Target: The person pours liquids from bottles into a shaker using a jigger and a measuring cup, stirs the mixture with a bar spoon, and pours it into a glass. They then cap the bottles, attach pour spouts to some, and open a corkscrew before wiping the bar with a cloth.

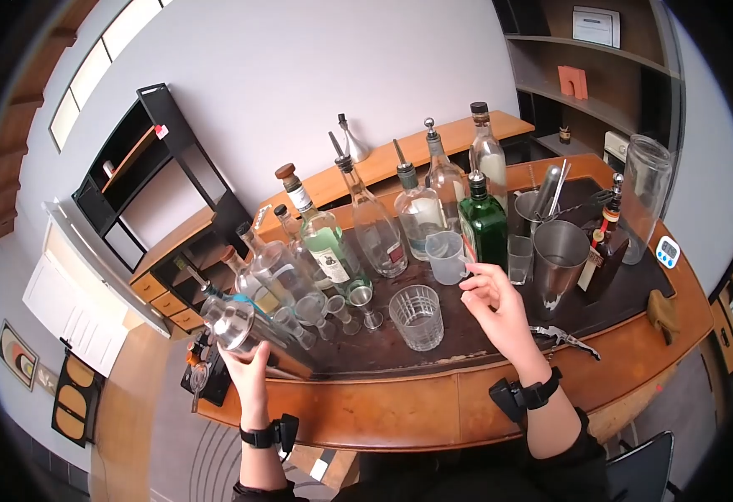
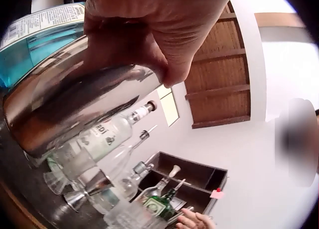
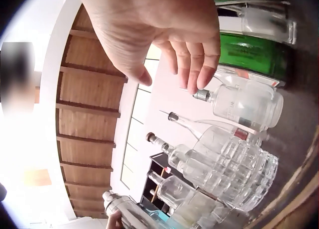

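Observation:
My left hand (image 1: 249, 374) grips a silver cocktail shaker (image 1: 276, 347) around its body. In the left wrist view the shiny metal shaker (image 2: 79, 97) slants under the palm, beside a blue bottle (image 2: 45, 42). My right hand (image 1: 498, 309) is raised over the dark mat with relaxed fingers and holds nothing. Its fingertips overlap the edge of a clear plastic measuring cup (image 1: 444, 259) in the head view, in front of a green bottle (image 1: 484, 222). Between the hands stands a cut-glass tumbler (image 1: 417, 320), upright.
Several clear bottles (image 1: 375, 226) line the back of the mat. Jiggers (image 1: 366, 309) and small glasses stand left of the tumbler. On the right are a metal mixing tin (image 1: 561, 259), a brown bottle (image 1: 605, 251), a tall glass cylinder (image 1: 644, 197), a metal tool (image 1: 566, 339) and a small timer (image 1: 668, 251).

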Demonstrator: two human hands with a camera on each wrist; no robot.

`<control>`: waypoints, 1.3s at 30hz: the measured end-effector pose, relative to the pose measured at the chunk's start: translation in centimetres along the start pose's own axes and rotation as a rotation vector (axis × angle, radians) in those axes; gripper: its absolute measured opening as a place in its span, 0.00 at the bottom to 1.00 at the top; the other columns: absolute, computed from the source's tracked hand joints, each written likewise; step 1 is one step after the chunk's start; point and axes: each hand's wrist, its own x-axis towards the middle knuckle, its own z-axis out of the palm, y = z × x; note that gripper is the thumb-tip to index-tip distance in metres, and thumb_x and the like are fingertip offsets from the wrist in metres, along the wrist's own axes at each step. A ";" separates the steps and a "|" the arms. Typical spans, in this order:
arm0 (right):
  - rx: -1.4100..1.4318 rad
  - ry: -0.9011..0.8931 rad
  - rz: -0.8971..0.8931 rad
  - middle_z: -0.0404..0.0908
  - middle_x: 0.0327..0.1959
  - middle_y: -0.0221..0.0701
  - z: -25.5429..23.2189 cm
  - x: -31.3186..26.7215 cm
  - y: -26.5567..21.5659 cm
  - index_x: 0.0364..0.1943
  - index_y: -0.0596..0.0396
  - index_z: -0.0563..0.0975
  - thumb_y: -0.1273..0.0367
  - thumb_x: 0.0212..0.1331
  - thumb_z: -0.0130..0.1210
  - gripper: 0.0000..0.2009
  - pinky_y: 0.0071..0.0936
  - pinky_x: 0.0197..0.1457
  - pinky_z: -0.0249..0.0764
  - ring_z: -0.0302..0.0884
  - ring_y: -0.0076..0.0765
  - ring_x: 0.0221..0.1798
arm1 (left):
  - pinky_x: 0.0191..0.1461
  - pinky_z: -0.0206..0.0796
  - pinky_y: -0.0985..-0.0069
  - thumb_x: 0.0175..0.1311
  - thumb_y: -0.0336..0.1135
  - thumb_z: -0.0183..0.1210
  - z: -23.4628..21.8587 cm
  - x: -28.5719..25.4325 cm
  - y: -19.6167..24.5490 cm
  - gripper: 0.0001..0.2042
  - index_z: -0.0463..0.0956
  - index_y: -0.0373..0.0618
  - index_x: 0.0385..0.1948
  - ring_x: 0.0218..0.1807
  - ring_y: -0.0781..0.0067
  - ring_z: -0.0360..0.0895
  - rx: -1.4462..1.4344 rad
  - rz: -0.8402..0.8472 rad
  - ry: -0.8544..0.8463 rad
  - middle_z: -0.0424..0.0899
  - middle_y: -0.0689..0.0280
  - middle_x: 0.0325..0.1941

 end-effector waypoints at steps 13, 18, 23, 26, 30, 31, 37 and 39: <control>-0.047 -0.082 0.085 0.81 0.39 0.31 0.5 -0.3 1.5 0.53 0.58 0.74 0.75 0.63 0.56 0.15 0.19 0.41 0.74 0.78 0.20 0.39 | 0.54 0.67 0.78 0.52 0.28 0.70 0.0 0.4 -1.8 0.33 0.60 0.38 0.59 0.46 0.76 0.73 0.099 0.014 0.107 0.74 0.63 0.49; -0.092 -0.129 0.099 0.81 0.40 0.32 0.5 -0.5 1.4 0.52 0.58 0.74 0.74 0.62 0.57 0.14 0.19 0.40 0.74 0.78 0.21 0.38 | 0.56 0.65 0.77 0.53 0.26 0.69 -1.8 0.1 -3.4 0.34 0.59 0.39 0.61 0.51 0.76 0.71 0.081 0.015 0.088 0.72 0.64 0.52; -0.192 -0.268 0.162 0.79 0.46 0.38 0.7 -0.8 2.0 0.56 0.57 0.71 0.71 0.60 0.61 0.20 0.23 0.43 0.76 0.78 0.26 0.39 | 0.59 0.64 0.76 0.54 0.27 0.67 0.1 -0.7 0.0 0.36 0.57 0.40 0.64 0.54 0.75 0.70 -0.026 -0.061 -0.032 0.71 0.64 0.56; -0.297 -0.369 0.192 0.72 0.58 0.46 0.9 -1.0 3.3 0.65 0.57 0.63 0.65 0.56 0.65 0.34 0.32 0.52 0.76 0.75 0.39 0.54 | 0.58 0.65 0.75 0.55 0.32 0.64 2.9 -0.4 2.3 0.35 0.56 0.41 0.65 0.53 0.74 0.72 -0.234 -0.073 -0.241 0.72 0.64 0.57; -0.313 -0.425 0.184 0.62 0.67 0.51 1.7 -1.0 3.5 0.71 0.60 0.52 0.61 0.50 0.69 0.47 0.37 0.67 0.66 0.64 0.48 0.69 | 0.59 0.67 0.73 0.53 0.32 0.67 7.9 0.7 6.1 0.35 0.57 0.40 0.63 0.55 0.73 0.73 -0.300 -0.022 -0.386 0.73 0.62 0.56; -0.314 -0.408 0.121 0.62 0.68 0.52 1.9 -1.0 3.8 0.71 0.61 0.51 0.61 0.49 0.69 0.48 0.37 0.70 0.63 0.63 0.49 0.70 | 0.59 0.67 0.73 0.53 0.32 0.68 9.2 1.2 6.8 0.36 0.57 0.39 0.63 0.55 0.73 0.73 -0.313 0.033 -0.409 0.73 0.62 0.56; -0.294 -0.459 0.122 0.61 0.68 0.55 2.3 -1.0 4.1 0.71 0.64 0.50 0.62 0.48 0.69 0.49 0.36 0.74 0.58 0.59 0.50 0.73 | 0.56 0.69 0.75 0.51 0.33 0.72 16.7 5.6 8.7 0.37 0.57 0.37 0.61 0.51 0.73 0.76 -0.176 0.141 -0.426 0.75 0.59 0.52; -0.286 -0.464 0.129 0.60 0.68 0.56 2.2 -1.0 4.0 0.71 0.65 0.50 0.62 0.49 0.69 0.49 0.36 0.74 0.58 0.59 0.51 0.73 | 0.53 0.70 0.74 0.50 0.35 0.73 18.8 5.7 9.6 0.37 0.57 0.36 0.57 0.45 0.73 0.79 -0.185 0.056 -0.529 0.81 0.59 0.45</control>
